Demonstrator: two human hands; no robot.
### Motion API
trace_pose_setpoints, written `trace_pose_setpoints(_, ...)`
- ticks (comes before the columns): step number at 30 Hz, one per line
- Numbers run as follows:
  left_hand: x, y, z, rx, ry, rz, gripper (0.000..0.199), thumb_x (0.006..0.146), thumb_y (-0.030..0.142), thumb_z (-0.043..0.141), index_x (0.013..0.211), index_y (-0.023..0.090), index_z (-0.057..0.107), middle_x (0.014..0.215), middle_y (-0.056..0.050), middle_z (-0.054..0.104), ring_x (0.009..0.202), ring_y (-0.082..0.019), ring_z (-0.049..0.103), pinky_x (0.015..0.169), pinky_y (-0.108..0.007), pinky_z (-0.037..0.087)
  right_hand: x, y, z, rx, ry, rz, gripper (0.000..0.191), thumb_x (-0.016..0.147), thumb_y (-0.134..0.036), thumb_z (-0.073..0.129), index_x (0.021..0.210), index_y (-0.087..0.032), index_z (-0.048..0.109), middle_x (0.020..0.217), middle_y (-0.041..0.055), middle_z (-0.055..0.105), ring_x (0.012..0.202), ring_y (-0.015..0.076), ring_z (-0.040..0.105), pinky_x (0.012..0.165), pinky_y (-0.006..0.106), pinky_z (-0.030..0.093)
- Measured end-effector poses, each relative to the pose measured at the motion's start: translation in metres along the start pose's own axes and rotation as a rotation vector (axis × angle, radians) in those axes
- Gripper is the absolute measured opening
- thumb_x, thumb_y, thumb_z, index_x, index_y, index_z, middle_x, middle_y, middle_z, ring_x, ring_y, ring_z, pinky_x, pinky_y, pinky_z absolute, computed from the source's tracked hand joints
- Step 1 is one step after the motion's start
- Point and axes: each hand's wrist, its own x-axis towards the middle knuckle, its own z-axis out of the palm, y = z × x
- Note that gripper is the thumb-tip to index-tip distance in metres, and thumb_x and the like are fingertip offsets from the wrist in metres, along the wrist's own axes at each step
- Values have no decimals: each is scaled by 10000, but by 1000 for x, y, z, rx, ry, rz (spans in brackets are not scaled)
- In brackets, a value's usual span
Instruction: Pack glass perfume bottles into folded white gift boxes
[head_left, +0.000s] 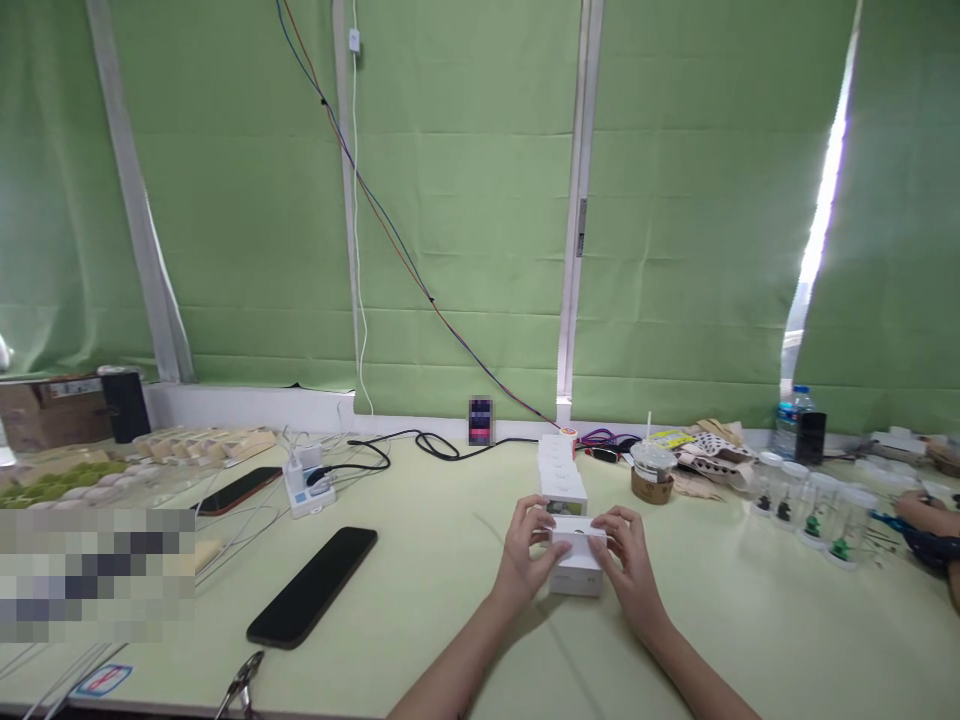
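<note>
A small white box [576, 580] rests on the pale green table in front of me. My left hand [529, 550] grips its left side, thumb on the near upper edge and fingers curled behind. From the right, my right hand [627, 560] holds the same box in a matching way. The box's upper part appears to be a flap or lid between my thumbs; whether it is fully closed I cannot tell. Just behind it, a row of similar white boxes [561, 470] runs away from me toward the wall.
A black phone [313, 588] lies left, with pliers [241, 682] near the front edge. Behind it are a power strip [309, 485] and cables. To the right stand a cup [652, 472] and several clear jars [814, 505]. Another person's hand [924, 512] is at far right.
</note>
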Motion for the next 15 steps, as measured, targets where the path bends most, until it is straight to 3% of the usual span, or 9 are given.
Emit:
trace_pose_setpoints(3, 1, -1, 0, -138, 74, -67, 357, 719, 331, 716, 955, 245, 462, 1197, -38, 459, 777, -133, 611, 699, -296, 554, 0, 1, 0, -8, -4, 0, 202, 867, -414, 529, 938, -238, 598, 1043, 62, 412, 953, 216, 544, 778, 343, 534)
trace_pose_setpoints(5, 1, -3, -1, -182, 99, -99, 328, 744, 369, 692, 909, 235, 442, 1177, -35, 463, 748, -122, 608, 646, -267, 548, 0, 1, 0, -14, -5, 2, 199, 868, -410, 527, 938, -237, 598, 1044, 62, 411, 960, 217, 540, 784, 342, 530)
trace_pose_setpoints(8, 1, -2, -1, -120, 39, -49, 261, 769, 368, 671, 829, 202, 479, 1152, -44, 455, 800, -143, 622, 706, -284, 546, 0, 1, 0, -11, -12, 6, 200, 870, -408, 524, 939, -233, 594, 1046, 63, 408, 967, 220, 539, 783, 342, 527)
trace_pose_setpoints(15, -1, 0, -3, 55, -81, 61, 190, 787, 320, 662, 936, 211, 616, 1258, -91, 406, 1028, -237, 581, 851, -343, 520, 0, -3, 0, 9, -31, 9, 221, 884, -423, 493, 948, -235, 589, 1042, 64, 404, 944, 212, 541, 788, 341, 522)
